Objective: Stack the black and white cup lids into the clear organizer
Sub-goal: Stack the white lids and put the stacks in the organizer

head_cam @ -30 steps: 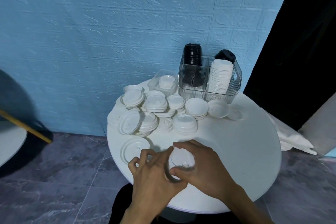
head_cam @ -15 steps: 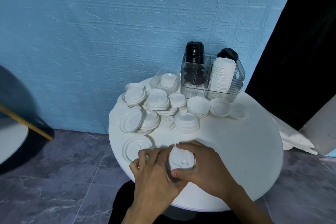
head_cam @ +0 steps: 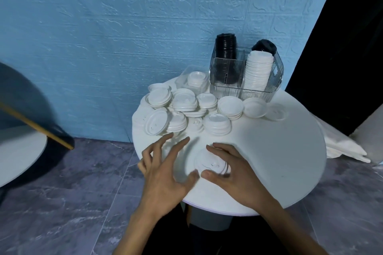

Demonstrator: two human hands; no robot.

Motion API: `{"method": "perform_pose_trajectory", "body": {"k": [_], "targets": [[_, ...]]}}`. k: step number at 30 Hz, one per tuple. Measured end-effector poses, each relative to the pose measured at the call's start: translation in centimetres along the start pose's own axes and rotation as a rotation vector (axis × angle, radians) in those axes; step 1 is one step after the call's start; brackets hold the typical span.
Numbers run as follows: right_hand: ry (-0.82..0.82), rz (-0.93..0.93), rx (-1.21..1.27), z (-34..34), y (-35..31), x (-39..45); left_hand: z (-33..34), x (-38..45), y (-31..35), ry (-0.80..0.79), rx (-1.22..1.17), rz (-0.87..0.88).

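My right hand [head_cam: 234,174] grips a small stack of white lids [head_cam: 209,164] low over the front of the round white table [head_cam: 275,163], thumb in front and fingers behind. My left hand [head_cam: 163,172] hovers just left of it, fingers spread, holding nothing, blurred by motion. Several loose white lids [head_cam: 186,107] lie heaped at the table's back left. The clear organizer [head_cam: 228,89] stands at the back with a black lid stack [head_cam: 225,47] on its left, a tall white lid stack [head_cam: 258,70] on its right and more black lids [head_cam: 264,45] behind.
A small clear tray [head_cam: 182,77] holding white lids sits left of the organizer. A blue wall backs the table. A white cloth [head_cam: 342,145] hangs off the right side. Another table [head_cam: 16,151] with a wooden leg stands at the left.
My left hand has come off the white lids and spread open to the left. My right hand still holds them, slightly lifted.
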State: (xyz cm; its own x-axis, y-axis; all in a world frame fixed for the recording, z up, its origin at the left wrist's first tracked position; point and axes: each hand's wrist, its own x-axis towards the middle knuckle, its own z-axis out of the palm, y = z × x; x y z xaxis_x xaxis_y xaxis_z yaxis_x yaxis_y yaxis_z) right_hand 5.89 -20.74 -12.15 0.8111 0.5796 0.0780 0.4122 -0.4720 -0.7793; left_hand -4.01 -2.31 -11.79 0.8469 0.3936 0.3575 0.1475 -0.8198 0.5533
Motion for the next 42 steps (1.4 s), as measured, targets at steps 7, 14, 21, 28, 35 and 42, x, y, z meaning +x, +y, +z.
{"method": "perform_pose_trajectory", "body": {"k": [7,14,21,28,35,42], "targets": [[0.009,-0.023,-0.053,0.0,0.3,-0.1,0.6,0.8,-2.1,0.183,-0.002,-0.313],[0.07,-0.025,-0.149,0.1,0.8,0.1,0.9,1.3,-2.5,0.124,-0.006,-0.357],[0.105,-0.059,-0.079,-0.7,1.2,0.2,-0.6,1.6,-1.4,-0.04,-0.23,-0.196],[0.052,-0.098,-0.073,-1.0,0.6,0.4,-0.8,2.6,0.6,-0.263,-0.118,0.107],[0.021,0.005,0.033,-0.8,1.0,0.6,1.7,3.3,1.0,-0.316,-0.429,0.034],[0.041,-0.097,-0.016,-0.7,1.1,0.6,3.1,2.8,0.9,-0.291,-0.302,0.118]]}}
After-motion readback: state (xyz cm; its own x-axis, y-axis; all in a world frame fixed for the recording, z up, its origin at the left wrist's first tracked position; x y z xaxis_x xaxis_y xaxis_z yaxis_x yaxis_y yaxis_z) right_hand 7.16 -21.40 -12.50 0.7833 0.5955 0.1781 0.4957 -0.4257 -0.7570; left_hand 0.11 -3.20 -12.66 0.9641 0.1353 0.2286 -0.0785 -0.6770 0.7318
